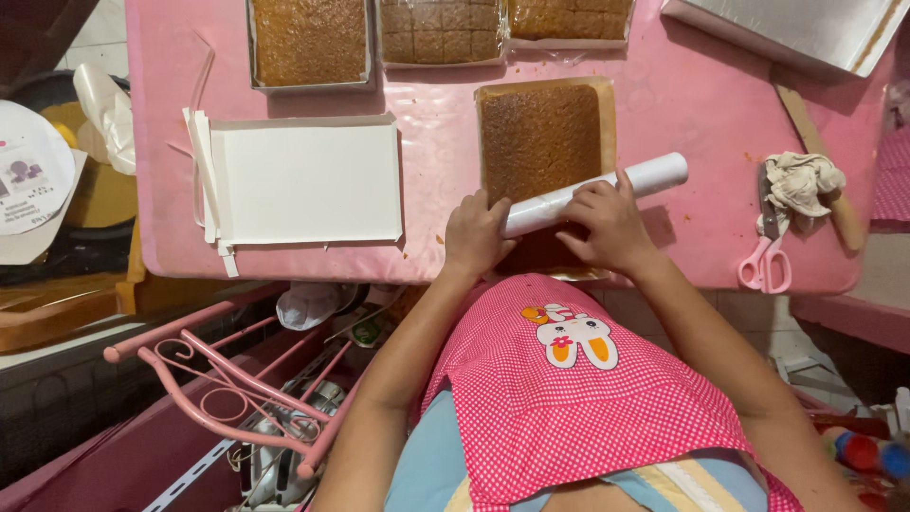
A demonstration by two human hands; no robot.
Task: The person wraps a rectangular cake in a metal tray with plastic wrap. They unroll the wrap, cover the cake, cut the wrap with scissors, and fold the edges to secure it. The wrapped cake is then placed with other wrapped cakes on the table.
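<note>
Your fingers (590,194) curled half-closed over the smooth white roll (592,194), both your left hand (477,234) and right hand (611,223) pressing it. It lay across the spongy brown cake slab (540,137).

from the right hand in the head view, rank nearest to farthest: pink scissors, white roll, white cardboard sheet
1. white roll, under the right hand
2. pink scissors, off to its right near the table edge
3. white cardboard sheet, far left, beyond the left hand

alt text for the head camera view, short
Two bare hands, left hand and right hand, press a white roller onto a brown sheet cake on a pink table; pink scissors lie right.
</note>
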